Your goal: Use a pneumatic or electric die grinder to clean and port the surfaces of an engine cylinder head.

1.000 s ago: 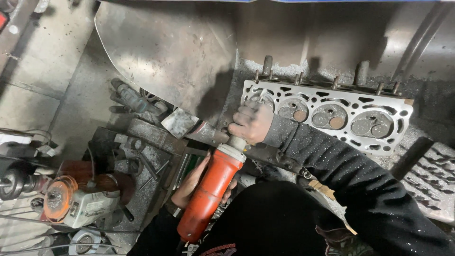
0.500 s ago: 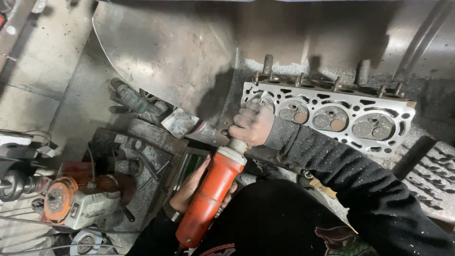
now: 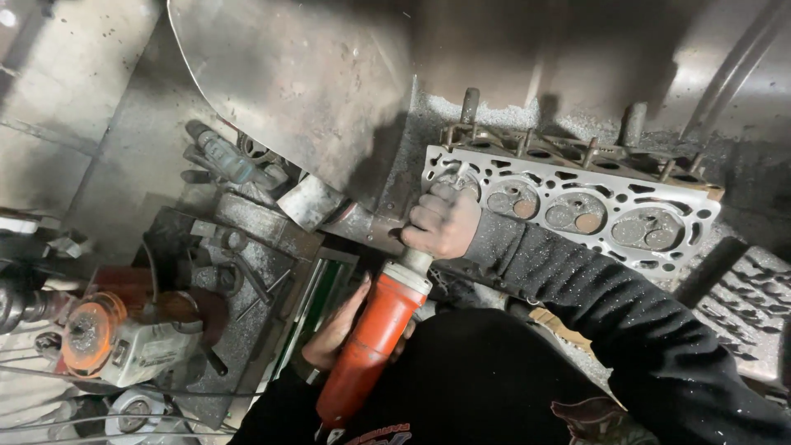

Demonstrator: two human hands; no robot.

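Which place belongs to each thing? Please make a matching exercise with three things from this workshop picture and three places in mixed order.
Things:
1. cylinder head
2. red power tool
3. orange-disc grinder

Places:
A. lower left, on the cluttered bench
B. upper right, chambers facing the camera
C. centre, gripped by left hand and right hand

Pairs: 1-B, 2-C, 3-A

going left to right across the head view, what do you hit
orange-disc grinder → left hand under the red power tool → right hand gripping the tool's front → grey cylinder head → ridged metal plate at the far right
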